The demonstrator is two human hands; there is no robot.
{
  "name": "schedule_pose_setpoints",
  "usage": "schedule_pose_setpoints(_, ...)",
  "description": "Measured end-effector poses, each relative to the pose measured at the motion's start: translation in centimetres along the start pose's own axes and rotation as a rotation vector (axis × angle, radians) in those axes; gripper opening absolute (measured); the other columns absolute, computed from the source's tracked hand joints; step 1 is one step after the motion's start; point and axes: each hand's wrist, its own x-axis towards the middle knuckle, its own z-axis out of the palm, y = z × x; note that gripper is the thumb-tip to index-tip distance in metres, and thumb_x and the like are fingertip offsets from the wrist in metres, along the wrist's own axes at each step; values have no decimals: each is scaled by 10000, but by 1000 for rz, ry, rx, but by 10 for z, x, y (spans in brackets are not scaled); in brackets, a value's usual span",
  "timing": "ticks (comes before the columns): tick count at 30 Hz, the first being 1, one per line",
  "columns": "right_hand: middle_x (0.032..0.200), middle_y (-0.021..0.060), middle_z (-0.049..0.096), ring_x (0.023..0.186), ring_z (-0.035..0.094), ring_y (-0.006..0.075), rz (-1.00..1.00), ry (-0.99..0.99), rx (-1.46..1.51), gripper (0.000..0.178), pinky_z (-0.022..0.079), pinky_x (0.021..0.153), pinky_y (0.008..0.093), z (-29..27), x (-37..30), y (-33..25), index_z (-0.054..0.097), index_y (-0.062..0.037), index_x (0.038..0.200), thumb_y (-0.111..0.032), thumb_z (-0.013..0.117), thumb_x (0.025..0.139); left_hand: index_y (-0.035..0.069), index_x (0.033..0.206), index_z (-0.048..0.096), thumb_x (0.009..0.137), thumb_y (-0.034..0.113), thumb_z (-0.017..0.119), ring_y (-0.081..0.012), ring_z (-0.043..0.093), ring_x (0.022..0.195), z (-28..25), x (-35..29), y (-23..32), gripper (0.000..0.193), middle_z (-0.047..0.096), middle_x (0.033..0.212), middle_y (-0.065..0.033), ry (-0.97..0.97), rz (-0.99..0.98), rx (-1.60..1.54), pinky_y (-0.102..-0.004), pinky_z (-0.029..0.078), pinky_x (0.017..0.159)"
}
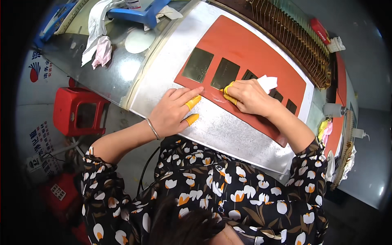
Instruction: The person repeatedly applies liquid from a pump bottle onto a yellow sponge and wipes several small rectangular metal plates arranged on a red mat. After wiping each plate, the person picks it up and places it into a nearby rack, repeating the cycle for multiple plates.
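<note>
Several dark, glossy rectangular plates lie in a row on a red-orange mat. The leftmost plate and the one beside it show fully or nearly so. My left hand rests flat at the mat's near left edge, fingers stretched out, two of them in yellow finger cots. My right hand, also wearing yellow cots, is closed at the near edge of the second plate. A crumpled white tissue sticks out from behind its knuckles. This hand partly covers the plates to the right.
A rack of thin upright plates runs along the far side. A blue plastic stand and crumpled tissues sit at the far left. Beside the table is a red stool. At right stands a pump bottle.
</note>
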Motion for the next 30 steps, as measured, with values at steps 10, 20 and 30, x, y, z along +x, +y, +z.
schedule_pose_setpoints(10, 713, 140, 605, 689, 612, 339, 178, 85, -44, 96, 482, 587, 446, 10, 23, 16, 569, -49, 746, -26, 563, 653, -14, 1127, 556, 724, 144, 681, -282, 496, 1087, 0, 2, 0, 450, 459, 1351, -104, -16, 2, 1, -375, 386, 901)
schedule_pose_setpoints(20, 697, 123, 607, 627, 595, 326, 165, 80, 34, 49, 472, 552, 407, 3, -7, 13, 589, -43, 750, -90, 599, 742, -13, 1104, 566, 707, 125, 688, -281, 502, 1084, 1, 0, 2, 438, 473, 1336, -104, -28, -10, -16, -379, 389, 902)
schedule_pose_setpoints(30, 720, 163, 605, 663, 593, 359, 397, 176, -84, 91, 474, 601, 448, 3, 46, 14, 559, -37, 757, -116, 602, 748, -20, 1086, 562, 714, 134, 689, -298, 501, 1081, -2, 4, 3, 422, 477, 1326, -133, -5, 11, -1, -387, 394, 899)
